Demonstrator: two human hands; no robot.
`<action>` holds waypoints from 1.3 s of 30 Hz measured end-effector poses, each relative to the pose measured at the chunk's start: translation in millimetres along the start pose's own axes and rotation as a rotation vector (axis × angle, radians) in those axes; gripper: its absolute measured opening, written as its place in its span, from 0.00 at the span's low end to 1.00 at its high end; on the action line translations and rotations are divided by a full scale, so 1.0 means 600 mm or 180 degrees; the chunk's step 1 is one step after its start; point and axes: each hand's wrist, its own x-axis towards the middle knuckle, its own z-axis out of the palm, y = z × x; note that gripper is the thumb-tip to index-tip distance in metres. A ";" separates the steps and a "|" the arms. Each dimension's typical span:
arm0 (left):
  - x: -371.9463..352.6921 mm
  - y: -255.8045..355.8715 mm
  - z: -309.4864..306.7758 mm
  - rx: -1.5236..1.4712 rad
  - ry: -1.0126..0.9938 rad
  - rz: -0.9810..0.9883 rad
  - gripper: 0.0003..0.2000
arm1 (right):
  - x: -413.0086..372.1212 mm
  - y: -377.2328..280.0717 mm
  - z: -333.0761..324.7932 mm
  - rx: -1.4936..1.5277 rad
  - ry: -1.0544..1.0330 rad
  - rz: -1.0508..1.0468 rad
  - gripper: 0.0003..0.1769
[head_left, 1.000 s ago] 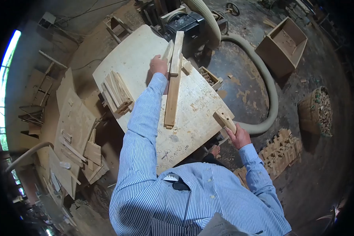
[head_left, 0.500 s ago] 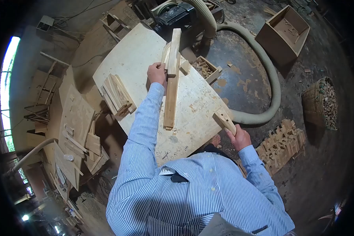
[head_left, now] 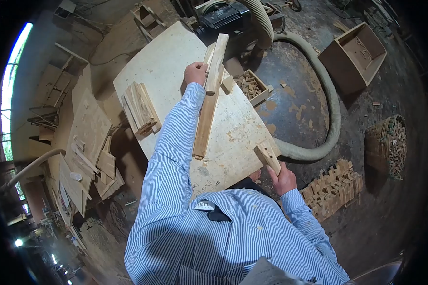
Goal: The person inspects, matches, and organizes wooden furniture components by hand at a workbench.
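Observation:
My left hand is closed, with its fingers at the left side of a wooden piece beside the long wooden bar. What it grips, if anything, is too small to make out. Under the bar, a longer brown strip lies on the pale board table. A small wooden block sits just right of the bar. In my right hand, near the table's right corner, is a wooden block with dark holes, held by its lower end.
Wooden pieces lie stacked on the table's left side. Beyond the right edge are a small box of offcuts, a grey hose, a large wooden box, a basket and piled blocks. A motor stands at the top.
The view has shifted and turned slightly. My left hand remains beside the long bar, and my right hand still holds the block with holes near the table corner.

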 end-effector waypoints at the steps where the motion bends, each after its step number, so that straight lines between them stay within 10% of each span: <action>1: -0.006 0.000 -0.003 0.0004 0.0025 0.0000 0.10 | -0.006 0.003 0.003 -0.0001 -0.0008 -0.0025 0.24; 39: 0.017 -0.055 -0.011 0.0681 0.0380 0.0264 0.11 | 0.011 0.038 0.086 -0.0118 0.0468 -0.0416 0.27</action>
